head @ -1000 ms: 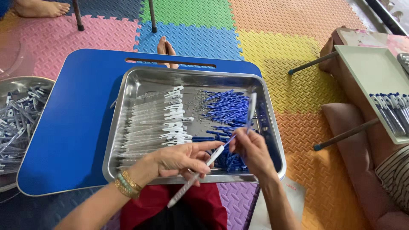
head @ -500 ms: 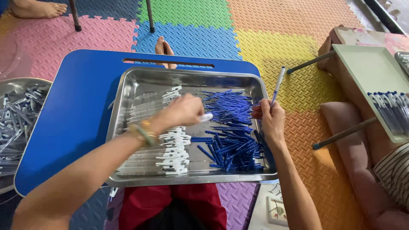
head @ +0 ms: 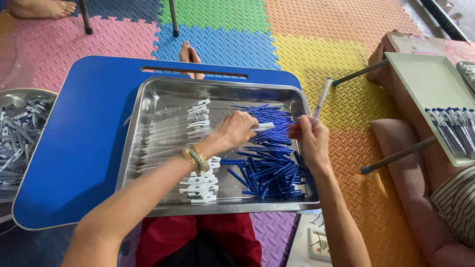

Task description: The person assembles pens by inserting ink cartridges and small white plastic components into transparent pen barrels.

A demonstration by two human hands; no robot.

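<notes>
A steel tray rests on a blue lap table. White clear pen barrels lie in rows on its left side, and a heap of blue pen refills fills its right side. My left hand reaches over the middle of the tray and grips a white pen barrel above the refills. My right hand is at the tray's right rim and holds a pen upright, its tip pointing up and away.
A round steel bowl with several pens sits at the left. A pale green tray with several blue-capped pens stands on a low table at the right, beside a person in a striped sleeve. Coloured foam mats cover the floor.
My left hand moved from the near tray edge to the middle and took a white barrel. My right hand lifted the pen and carried it to the right rim.
</notes>
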